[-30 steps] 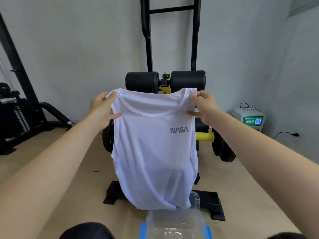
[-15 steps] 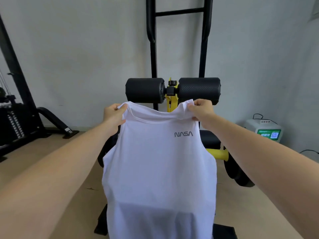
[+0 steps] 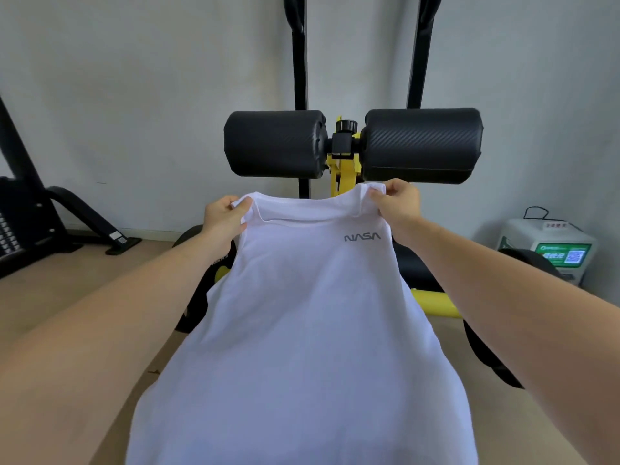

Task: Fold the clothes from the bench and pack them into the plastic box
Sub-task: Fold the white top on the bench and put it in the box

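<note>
Your left grip (image 3: 224, 218) and right grip (image 3: 397, 204) still pinch the two shoulder straps of the white tank top (image 3: 302, 313), thumb over fabric on each side, as they did a second ago. What has changed is how the top sits. Then it hung straight down with its hem free. Now its shoulders sit just below the black foam rollers (image 3: 275, 144), and its body fans out wide toward you and fills the lower middle of the view. The grey NASA lettering (image 3: 362, 237) faces up near your right grip. The plastic box, seen at the bottom edge a second ago, is now out of view, and whether the cloth rests on the tabletop cannot be told.

The rollers and the yellow post (image 3: 345, 172) between them loom larger than before, right behind the neckline. Black wheels (image 3: 486, 350) and a yellow bar (image 3: 436, 307) show past the top's right edge. A white machine with a green label (image 3: 553, 253) stands by the wall at right. A black weight rack (image 3: 20, 226) stands on the tan floor (image 3: 84, 297) at left.
</note>
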{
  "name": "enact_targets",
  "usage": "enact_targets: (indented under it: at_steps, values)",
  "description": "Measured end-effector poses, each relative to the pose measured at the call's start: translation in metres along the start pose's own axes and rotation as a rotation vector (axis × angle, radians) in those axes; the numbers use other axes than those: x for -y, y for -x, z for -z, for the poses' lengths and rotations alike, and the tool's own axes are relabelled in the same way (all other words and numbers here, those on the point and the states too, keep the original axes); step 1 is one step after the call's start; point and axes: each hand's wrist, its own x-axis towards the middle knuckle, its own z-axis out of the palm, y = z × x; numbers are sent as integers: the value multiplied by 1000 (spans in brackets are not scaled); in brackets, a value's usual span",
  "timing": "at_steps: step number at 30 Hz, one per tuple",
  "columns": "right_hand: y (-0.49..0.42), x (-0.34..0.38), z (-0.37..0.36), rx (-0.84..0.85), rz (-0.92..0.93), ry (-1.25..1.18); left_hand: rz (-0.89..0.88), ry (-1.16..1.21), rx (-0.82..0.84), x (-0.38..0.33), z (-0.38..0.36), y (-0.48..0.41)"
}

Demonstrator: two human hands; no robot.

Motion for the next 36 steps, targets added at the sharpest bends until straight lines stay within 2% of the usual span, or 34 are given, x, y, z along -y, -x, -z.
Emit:
enact_targets:
  at_steps: [7, 15, 18, 21, 23, 26, 31, 36]
  values:
    - [42, -8, 39, 184, 39, 34, 5, -21, 107, 8, 41, 47]
    - [104, 9, 89, 434, 317, 444, -47, -156, 224, -7, 81, 133]
    - [120, 6, 106, 494, 360, 549, -93, -319, 278, -6, 93, 154]
    - [138, 3, 120, 716, 372, 778, -93, -554, 351, -6, 102, 175]
    - [150, 5, 129, 706, 319, 757, -132, -612, 310, -11, 102, 191]
    - [178, 8, 143, 588, 238, 580, -241, -547, 285, -24, 86, 224]
    - [248, 4, 170, 586, 102, 418, -468, -648, 526, -40, 45, 296]
    - [300, -18, 191, 448, -129, 337, -631, -803, 729, -29, 13, 352]
